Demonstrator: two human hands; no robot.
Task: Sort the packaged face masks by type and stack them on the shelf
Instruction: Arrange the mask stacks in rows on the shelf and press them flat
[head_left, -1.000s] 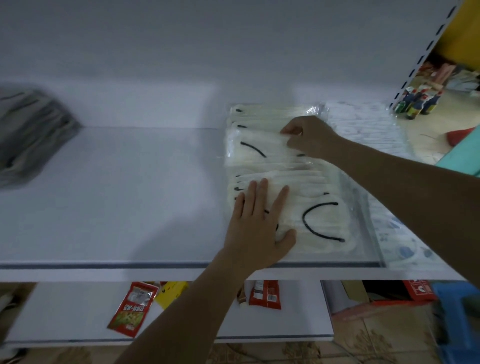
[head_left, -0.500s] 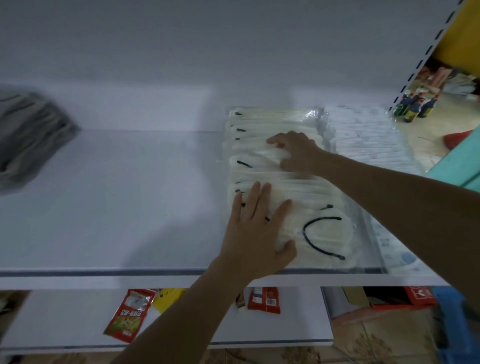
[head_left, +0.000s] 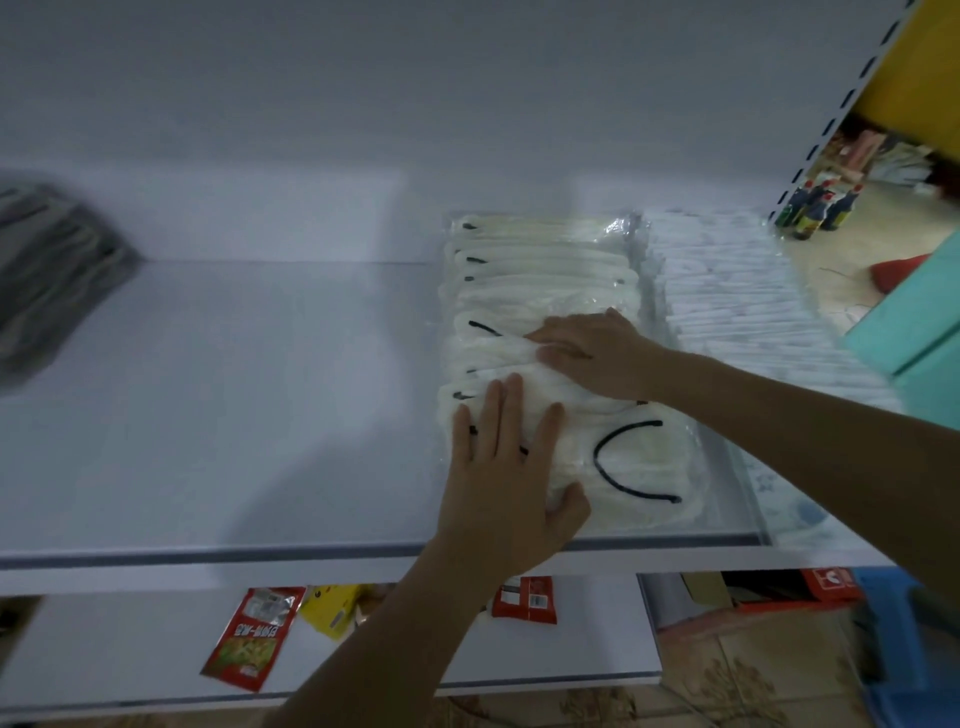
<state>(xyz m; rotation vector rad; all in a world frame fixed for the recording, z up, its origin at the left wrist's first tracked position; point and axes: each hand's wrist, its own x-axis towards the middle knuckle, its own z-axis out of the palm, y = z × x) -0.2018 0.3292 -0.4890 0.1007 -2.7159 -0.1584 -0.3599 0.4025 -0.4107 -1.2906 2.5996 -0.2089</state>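
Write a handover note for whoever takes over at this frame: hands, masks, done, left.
Left hand: flat on the front pack of the white masks.
Right hand: flat on packs further back in that row.
Patterned masks lie in a row just right of them; dark masks sit far left on the shelf.
Done: types separated. Left: probably squaring the white row.

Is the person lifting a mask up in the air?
No, the left hand and the right hand both lie flat on the row of white packaged masks, which rests on the shelf.
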